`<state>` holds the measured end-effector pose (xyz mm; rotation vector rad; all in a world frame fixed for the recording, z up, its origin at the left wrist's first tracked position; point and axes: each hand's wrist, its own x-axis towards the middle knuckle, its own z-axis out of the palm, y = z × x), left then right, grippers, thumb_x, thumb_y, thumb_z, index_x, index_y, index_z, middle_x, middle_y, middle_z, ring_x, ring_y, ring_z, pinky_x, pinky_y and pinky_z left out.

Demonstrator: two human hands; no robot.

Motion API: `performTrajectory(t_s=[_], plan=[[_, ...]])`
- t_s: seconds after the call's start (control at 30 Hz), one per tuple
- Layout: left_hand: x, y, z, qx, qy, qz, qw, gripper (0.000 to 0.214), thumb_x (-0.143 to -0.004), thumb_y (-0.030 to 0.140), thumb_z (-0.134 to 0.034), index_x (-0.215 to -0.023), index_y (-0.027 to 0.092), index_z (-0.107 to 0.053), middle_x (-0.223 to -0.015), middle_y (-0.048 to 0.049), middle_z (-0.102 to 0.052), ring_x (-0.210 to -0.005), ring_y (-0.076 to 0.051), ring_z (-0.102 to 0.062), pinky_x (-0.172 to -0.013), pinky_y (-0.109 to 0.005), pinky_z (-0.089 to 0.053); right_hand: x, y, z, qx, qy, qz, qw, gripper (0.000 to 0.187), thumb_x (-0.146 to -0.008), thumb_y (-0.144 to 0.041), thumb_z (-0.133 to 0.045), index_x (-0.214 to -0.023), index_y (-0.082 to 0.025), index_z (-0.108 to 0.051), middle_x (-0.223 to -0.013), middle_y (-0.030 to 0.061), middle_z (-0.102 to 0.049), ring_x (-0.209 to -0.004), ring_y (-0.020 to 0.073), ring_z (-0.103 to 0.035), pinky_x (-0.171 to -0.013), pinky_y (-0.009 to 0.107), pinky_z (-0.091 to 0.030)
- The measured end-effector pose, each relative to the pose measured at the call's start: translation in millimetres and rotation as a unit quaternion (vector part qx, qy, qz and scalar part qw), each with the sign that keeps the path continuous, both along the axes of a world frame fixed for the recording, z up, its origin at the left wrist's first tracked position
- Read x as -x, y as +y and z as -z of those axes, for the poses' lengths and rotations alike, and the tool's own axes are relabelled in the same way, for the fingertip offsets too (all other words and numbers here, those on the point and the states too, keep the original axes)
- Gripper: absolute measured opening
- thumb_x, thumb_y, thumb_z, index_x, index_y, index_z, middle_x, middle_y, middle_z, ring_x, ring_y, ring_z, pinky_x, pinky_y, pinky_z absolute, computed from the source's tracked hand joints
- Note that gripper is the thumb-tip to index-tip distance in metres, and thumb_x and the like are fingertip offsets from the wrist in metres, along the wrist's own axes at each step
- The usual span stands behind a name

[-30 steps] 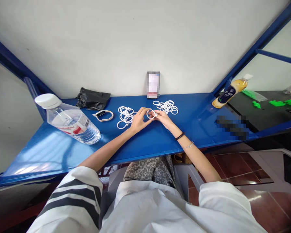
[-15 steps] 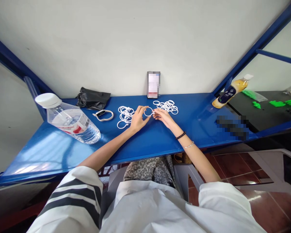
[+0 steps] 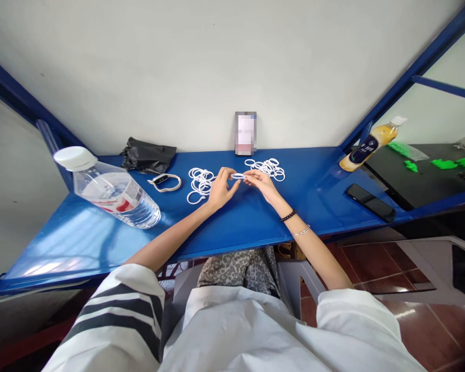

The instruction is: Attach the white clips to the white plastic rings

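A white plastic ring is held above the blue table, tilted so that it looks like a thin oval. My right hand pinches its right end between thumb and fingertips. At the ring's left end is my left hand, thumb and fingers apart; whether a fingertip touches the ring I cannot tell. Several similar white rings lie in a left pile beside my left hand. Another pile of white rings lies just behind my right hand.
A phone leans against the wall, and another dark phone lies at the right. Leftward are a large water bottle, a smartwatch and a black plastic bag. A yellow drink bottle stands near the right frame.
The ring has turned from facing me as a round hoop to nearly edge-on. My left thumb and fingers have shifted slightly away from it; my right hand keeps its pinch.
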<state>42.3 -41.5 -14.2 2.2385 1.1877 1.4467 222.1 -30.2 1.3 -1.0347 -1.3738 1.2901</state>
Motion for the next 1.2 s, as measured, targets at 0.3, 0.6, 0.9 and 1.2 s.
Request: performTrajectory(t_s=[0.3, 0.6, 0.9, 1.2], plan=[[1.7, 1.7, -1.3, 0.004, -0.037, 0.034, 0.999, 0.02, -0.088, 0.034, -0.061, -0.096, 0.018, -0.052, -0.103, -0.006, -0.055, -0.08, -0.012, -0.057, -0.053, -0.018, -0.048, -0.1, 4.3, 3.7, -0.145, -0.064, 0.046, 0.986, 0.035, -0.075, -0.052, -0.071, -0.093, -0.021, -0.072, -0.098, 0.0075, -0.073, -0.093, 0.0235, -0.068, -0.089, 0.04, -0.054], [2.1, 3.7, 5.4, 0.038, -0.016, 0.004, 0.999, 0.048, -0.082, 0.045, -0.067, -0.116, 0.018, -0.048, -0.108, -0.0083, -0.059, -0.079, -0.014, -0.061, -0.055, -0.021, -0.049, -0.2, 4.7, 3.4, -0.182, -0.06, 0.04, 0.981, 0.033, -0.077, -0.049, -0.071, -0.092, -0.021, -0.072, -0.098, 0.0071, -0.073, -0.091, 0.0219, -0.069, -0.086, 0.038, -0.055], [3.3, 4.3, 4.7, 0.026, 0.007, 0.005, 1.0, 0.048, -0.085, 0.046, -0.065, -0.123, 0.019, -0.052, -0.108, -0.0085, -0.059, -0.08, -0.015, -0.06, -0.057, -0.022, -0.049, -0.7, 4.4, 4.0, -0.205, -0.068, 0.028, 0.976, 0.027, -0.079, -0.044, -0.07, -0.092, -0.021, -0.071, -0.096, 0.0057, -0.073, -0.089, 0.0204, -0.069, -0.085, 0.036, -0.055], [5.1, 3.3, 1.5, -0.006, 0.026, -0.018, 0.999, 0.043, -0.084, 0.041, -0.066, -0.118, 0.017, -0.057, -0.103, -0.0075, -0.062, -0.072, -0.013, -0.057, -0.058, -0.023, -0.048, -0.7, -0.5, -0.3, -0.25, -0.13, 0.042, 0.959, 0.021, -0.085, -0.038, -0.064, -0.096, -0.022, -0.072, -0.098, 0.0053, -0.074, -0.088, 0.02, -0.069, -0.085, 0.037, -0.055]])
